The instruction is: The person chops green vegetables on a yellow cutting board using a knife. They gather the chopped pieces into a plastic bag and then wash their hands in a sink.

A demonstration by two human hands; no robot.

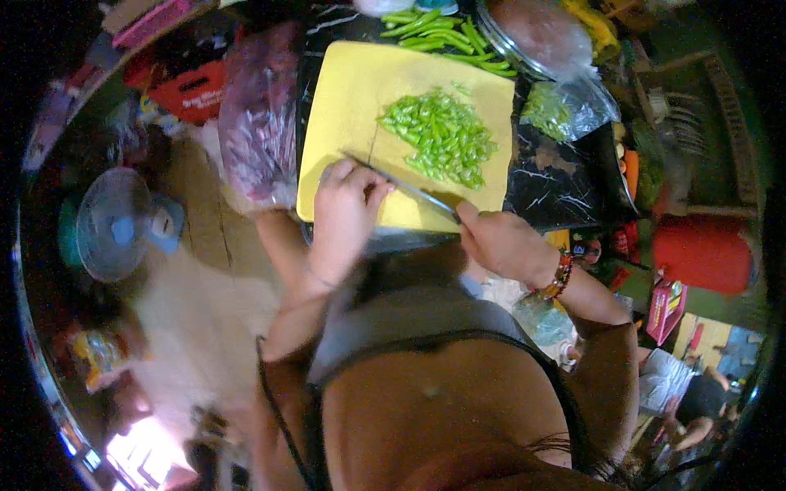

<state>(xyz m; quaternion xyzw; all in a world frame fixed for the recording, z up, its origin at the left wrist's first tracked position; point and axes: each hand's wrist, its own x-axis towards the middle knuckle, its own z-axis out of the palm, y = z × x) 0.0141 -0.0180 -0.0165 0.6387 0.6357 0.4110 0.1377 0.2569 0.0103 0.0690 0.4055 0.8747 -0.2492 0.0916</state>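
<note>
My right hand (pixel 499 241) grips a knife (pixel 422 196) by its handle, the blade pointing up and left over the yellow cutting board (pixel 336 98). My left hand (pixel 348 204) is closed at the blade's far end, near the board's left side; what its fingertips hold, if anything, I cannot make out. A pile of chopped green chilies (pixel 438 139) lies on the right half of the board. Whole green chilies (pixel 434 33) lie just behind the board on the dark marbled counter (pixel 553 196).
Left of the board sits a bag of purple produce (pixel 254 139). Behind right are a steel bowl (pixel 540 29) and a clear bag of greens (pixel 557 110). A red basket (pixel 184 90), plastic bowl (pixel 110 225) and red container (pixel 700 254) surround the counter. Another person (pixel 688 401) is at lower right.
</note>
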